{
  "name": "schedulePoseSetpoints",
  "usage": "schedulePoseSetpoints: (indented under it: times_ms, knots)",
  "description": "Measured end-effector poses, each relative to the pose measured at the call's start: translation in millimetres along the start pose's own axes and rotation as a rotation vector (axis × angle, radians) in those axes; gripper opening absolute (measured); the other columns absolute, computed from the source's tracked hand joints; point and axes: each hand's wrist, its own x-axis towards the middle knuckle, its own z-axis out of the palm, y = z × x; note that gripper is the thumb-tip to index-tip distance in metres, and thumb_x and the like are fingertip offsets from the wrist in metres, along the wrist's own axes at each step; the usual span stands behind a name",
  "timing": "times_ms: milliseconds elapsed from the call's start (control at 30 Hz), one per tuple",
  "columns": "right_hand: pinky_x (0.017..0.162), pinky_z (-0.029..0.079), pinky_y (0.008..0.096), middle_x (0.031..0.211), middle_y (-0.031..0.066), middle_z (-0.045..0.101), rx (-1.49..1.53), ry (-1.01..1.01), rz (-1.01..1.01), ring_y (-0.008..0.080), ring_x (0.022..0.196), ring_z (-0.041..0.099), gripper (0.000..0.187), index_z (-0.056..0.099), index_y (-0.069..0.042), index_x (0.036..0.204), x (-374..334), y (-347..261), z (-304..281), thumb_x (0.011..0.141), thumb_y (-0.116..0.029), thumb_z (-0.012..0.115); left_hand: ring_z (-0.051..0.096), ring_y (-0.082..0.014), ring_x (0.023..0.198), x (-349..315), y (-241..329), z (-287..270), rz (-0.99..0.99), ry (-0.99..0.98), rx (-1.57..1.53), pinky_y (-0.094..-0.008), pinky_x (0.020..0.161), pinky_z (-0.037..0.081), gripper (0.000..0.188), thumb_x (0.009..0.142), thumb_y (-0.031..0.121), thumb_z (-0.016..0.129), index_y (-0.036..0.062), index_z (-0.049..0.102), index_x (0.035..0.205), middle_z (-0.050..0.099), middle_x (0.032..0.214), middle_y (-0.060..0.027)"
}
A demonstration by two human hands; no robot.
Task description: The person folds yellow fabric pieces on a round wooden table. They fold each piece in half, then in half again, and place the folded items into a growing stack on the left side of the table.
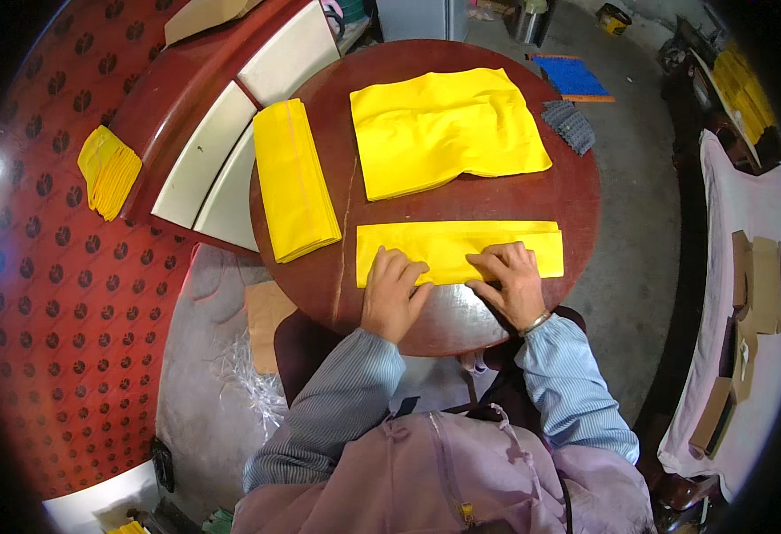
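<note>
A folded yellow cloth-like strip (453,240) lies along the near part of the round dark-red table, its layers showing at the right end. On its left part rests my left hand (393,292), fingers bent over the strip and thumb apart at the near edge. My right hand (512,280) presses on the right part, index finger and thumb spread. Beyond them lies a wide stack of yellow sheets (448,129), rumpled on top. To the left is a pile of narrow folded yellow pieces (293,182). Whether the sheets are fabric or something similar, I cannot tell.
The round table (319,89) carries a grey textured bundle (569,126) at its right rim. Left stands a red patterned surface (79,294) with a yellow folded stack (108,173). A blue mat (573,77) lies on the floor; open cardboard boxes (767,285) sit at right.
</note>
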Motion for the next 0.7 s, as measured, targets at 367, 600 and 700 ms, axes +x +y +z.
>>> schedulePoseSetpoints:
  times_ms: [367,600,700]
  knots:
    - [0.087,0.044,0.0414,0.103,0.0037,0.068,0.076,-0.003,-0.021,0.0268,0.099,0.062,0.020,0.078,-0.013,0.102,-9,2,-12,0.084,-0.020,0.084,0.063,-0.0329,0.109,-34,-2,-12,-0.074,0.007,0.080,-0.0483,0.100,0.051,0.018,0.091,0.014,0.079,0.0074,0.075,0.107,0.068,0.104,-0.0112]
    - [0.092,0.045,0.0411,0.116,0.0062,0.071,0.105,-0.006,-0.133,0.0284,0.109,0.062,0.027,0.074,-0.011,0.110,12,-27,10,0.085,-0.021,0.082,0.063,-0.0316,0.102,-18,4,-12,-0.004,0.073,0.097,-0.0455,0.093,0.049,0.034,0.089,0.016,0.084,0.0086,0.073,0.120,0.066,0.109,-0.0110]
    - [0.092,0.045,0.0420,0.113,0.0061,0.070,0.065,-0.044,-0.129,0.0283,0.108,0.061,0.029,0.076,-0.012,0.113,14,-33,15,0.087,-0.024,0.081,0.063,-0.0313,0.104,-21,5,-16,-0.073,-0.012,0.144,-0.0451,0.094,0.048,0.032,0.089,0.017,0.084,0.0074,0.074,0.117,0.067,0.112,-0.0125]
